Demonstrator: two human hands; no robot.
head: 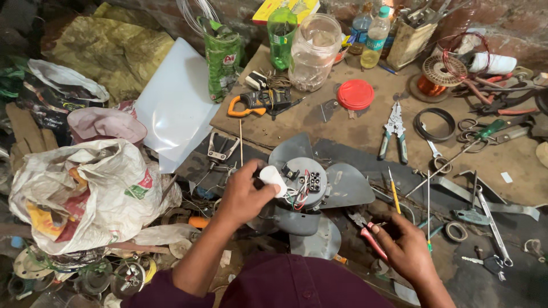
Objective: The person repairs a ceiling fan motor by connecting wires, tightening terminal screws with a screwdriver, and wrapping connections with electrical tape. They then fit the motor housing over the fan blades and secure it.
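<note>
A maroon sleeve (pixel 285 285) lay nearest. The fan motor (pixel 305 185) sat mid-surface, cover off, wires bare, rewiring seemingly unfinished. The left hand (pixel 242 197) pinched a white capacitor (pixel 273 178) at the motor's nine o'clock; the right hand (pixel 408 248) closed on red-handled pliers (pixel 371 239) at four o'clock. A screwdriver (pixel 394 191), cutters (pixel 394 131) and a red lid (pixel 355 94) crowded around.

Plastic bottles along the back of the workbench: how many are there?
3: a green bottle left of the clear plastic jar, a blue-labelled bottle right of the jar, and a yellow-liquid bottle beside it. Clutter may hide others.
</note>
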